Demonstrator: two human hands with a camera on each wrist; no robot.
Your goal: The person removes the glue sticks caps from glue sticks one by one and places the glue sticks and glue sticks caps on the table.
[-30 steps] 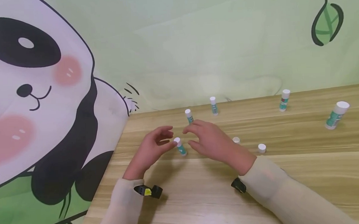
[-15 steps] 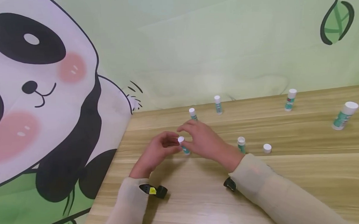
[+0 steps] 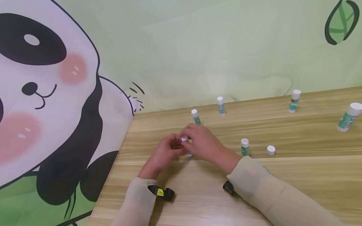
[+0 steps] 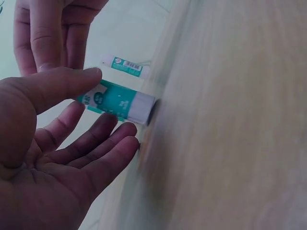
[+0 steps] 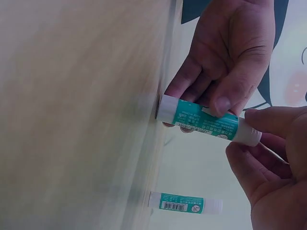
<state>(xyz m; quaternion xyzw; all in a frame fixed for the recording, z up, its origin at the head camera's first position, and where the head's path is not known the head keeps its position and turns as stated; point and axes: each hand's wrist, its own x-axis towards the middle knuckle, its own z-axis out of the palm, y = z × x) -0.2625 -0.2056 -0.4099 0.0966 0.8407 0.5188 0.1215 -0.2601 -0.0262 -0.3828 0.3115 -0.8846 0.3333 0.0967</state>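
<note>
A glue stick (image 5: 206, 117) with a teal label stands on the wooden table, its base against the tabletop. My left hand (image 3: 164, 153) holds its body between thumb and fingers; the left wrist view shows the thumb across the label (image 4: 112, 99). From the other side my right hand (image 3: 204, 147) pinches the white cap (image 5: 247, 133) with thumb and fingertips. In the head view the hands cover most of this stick. To the right stand an uncapped glue stick (image 3: 245, 148) and a loose white cap (image 3: 270, 150).
Behind my hands are two capped glue sticks, a nearer one (image 3: 195, 116) and a farther one (image 3: 221, 107). Another glue stick (image 3: 293, 101) stands at the back right, with a larger one (image 3: 349, 117) farther right. A panda-printed cloth (image 3: 197, 59) rises behind the table (image 3: 202, 198).
My right hand has moved left and closed on the cap. The left hand has come in around the body of the same stick. The uncapped stick has come into fuller view.
</note>
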